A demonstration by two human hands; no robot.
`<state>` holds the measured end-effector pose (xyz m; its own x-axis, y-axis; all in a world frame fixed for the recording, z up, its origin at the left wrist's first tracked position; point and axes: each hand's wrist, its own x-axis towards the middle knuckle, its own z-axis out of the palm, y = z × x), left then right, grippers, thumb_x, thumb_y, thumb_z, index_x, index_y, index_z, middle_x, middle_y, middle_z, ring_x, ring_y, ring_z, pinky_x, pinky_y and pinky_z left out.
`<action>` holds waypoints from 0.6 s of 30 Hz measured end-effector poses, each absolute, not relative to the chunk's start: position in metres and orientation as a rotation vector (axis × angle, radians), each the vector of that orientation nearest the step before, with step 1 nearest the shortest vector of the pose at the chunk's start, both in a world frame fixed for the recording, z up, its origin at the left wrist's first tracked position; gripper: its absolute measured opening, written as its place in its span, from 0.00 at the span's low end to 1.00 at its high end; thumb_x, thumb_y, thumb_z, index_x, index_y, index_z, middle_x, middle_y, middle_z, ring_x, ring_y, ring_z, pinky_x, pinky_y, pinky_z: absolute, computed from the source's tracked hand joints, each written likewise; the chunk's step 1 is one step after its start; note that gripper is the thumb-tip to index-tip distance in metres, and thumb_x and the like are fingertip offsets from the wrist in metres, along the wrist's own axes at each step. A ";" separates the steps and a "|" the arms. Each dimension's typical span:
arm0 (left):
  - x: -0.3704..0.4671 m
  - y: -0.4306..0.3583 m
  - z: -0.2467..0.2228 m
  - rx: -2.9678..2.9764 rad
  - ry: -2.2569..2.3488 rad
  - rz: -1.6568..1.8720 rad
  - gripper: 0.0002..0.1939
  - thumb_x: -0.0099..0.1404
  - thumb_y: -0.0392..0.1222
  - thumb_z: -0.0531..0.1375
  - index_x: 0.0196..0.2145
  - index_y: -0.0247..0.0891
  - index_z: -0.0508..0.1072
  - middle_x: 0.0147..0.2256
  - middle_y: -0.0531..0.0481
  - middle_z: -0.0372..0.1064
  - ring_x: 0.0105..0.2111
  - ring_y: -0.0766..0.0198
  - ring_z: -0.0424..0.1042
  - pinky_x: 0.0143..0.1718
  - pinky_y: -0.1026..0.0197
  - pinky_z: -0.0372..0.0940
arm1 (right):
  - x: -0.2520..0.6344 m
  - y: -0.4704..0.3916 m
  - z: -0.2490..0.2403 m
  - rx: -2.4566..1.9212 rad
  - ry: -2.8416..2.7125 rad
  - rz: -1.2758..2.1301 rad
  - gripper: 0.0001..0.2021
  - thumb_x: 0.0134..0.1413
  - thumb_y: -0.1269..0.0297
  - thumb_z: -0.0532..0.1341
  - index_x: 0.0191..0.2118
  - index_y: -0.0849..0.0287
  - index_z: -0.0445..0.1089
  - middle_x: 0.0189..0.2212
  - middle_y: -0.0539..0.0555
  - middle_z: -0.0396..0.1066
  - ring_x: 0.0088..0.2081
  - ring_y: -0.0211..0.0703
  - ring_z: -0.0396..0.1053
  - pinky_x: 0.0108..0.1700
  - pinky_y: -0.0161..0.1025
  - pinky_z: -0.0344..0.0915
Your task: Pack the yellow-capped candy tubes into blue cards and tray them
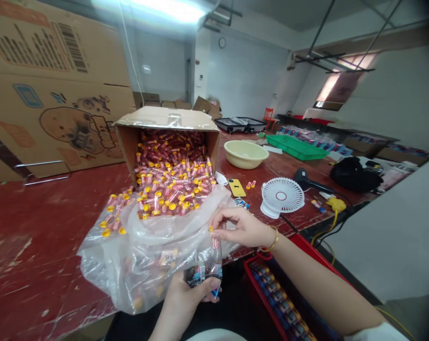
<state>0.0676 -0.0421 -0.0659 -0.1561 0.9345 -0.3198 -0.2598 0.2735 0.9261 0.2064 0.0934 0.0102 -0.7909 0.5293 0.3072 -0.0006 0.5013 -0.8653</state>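
My left hand is closed around a small clear plastic package with dark and blue print, held upright in front of the table edge. Directly above it, my right hand pinches the yellow cap of a small clear tube with pink pieces. The tube's lower end is at the top of the package; I cannot tell how far inside it is. Many similar yellow-capped tubes fill a cardboard box lying on its side. They spill onto a clear plastic bag.
On the red table are a yellow phone, a white fan, a cream basin, a green tray and a black heat gun. A red crate with printed packs stands below my right forearm. A large carton rises at left.
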 end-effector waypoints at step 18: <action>0.082 -0.036 -0.067 0.381 0.941 1.194 0.16 0.54 0.47 0.66 0.36 0.32 0.79 0.32 0.42 0.79 0.32 0.57 0.76 0.32 0.61 0.70 | 0.212 0.004 -0.077 -0.828 -1.956 1.095 0.31 0.33 0.74 0.66 0.47 0.55 0.54 0.36 0.50 0.61 0.34 0.39 0.64 0.37 0.37 0.66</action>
